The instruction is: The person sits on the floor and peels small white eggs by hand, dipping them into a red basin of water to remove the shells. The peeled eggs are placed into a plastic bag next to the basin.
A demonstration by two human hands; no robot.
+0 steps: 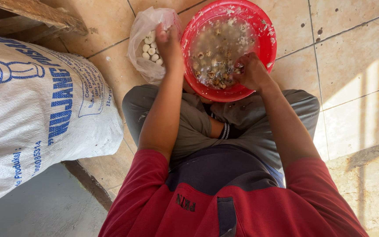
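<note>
The right hand (pixel 251 70) is pinching a small, fragile speckled egg (pixel 238 66) in the round red plastic basin (pixel 268 39) while the left hand (pixel 168 41), loosely curled, is reaching into the clear plastic bag of slippery white peeled eggs (pixel 150 48).

Floor of large beige tiles (pixel 356 57) with dark grout lines and scattered dark specks; a patch of sunlight (pixel 365 87) falls across the tiles at right, bright bands alternating with soft shadow. At lower right a rough concrete step (pixel 373 184) adjoins the tiles; at lower left, a grey concrete surface (pixel 44 206) lies beside the tiled edge. A large white woven sack (pixel 31 109) with blue printing lies at left; weathered wooden planks (pixel 36 15) occupy the upper left corner.
</note>
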